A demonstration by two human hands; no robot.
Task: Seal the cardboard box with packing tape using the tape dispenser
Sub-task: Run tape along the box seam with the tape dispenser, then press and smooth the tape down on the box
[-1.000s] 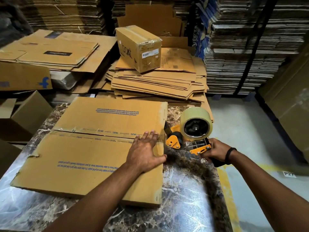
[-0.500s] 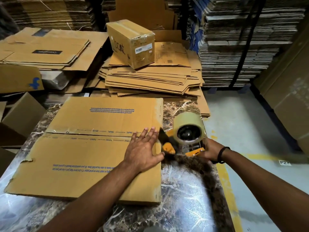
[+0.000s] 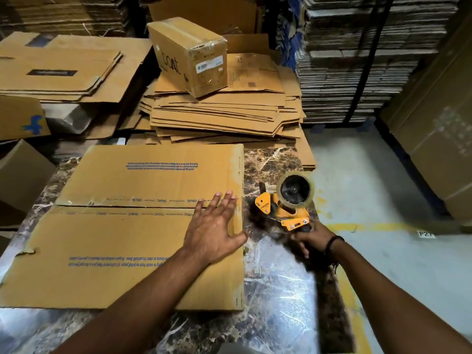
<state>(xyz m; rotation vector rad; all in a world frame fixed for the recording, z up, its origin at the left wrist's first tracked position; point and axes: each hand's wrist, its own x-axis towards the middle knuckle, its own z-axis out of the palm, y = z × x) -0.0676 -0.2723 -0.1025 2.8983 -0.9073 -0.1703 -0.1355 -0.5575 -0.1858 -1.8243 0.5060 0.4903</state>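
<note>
Head view, reading left to right from the flattened brown cardboard box (image 3: 127,238). It lies flat on the dark marbled tabletop (image 3: 275,290), its two flaps meeting along a centre seam (image 3: 122,206) printed TAPING. No fresh tape is visible on that seam.

The left hand (image 3: 214,228) presses flat, fingers straight, on the box's right end across the seam, as it did a second ago.

Right of the box, the orange tape dispenser with its clear roll (image 3: 278,208) stands apart from the box's right edge. Half a second ago its nose was at the left thumb. It has drawn back, and it is blurred. The right hand (image 3: 309,241) grips its handle, fingers curled round it.

Judgement: the tape is not yet anchored, so sealing has not begun. The dispenser must return to the box's right edge.

The box's right edge is unobstructed. Bare tabletop lies between the box and the table's right edge, beyond which is open grey floor (image 3: 370,200).
</note>
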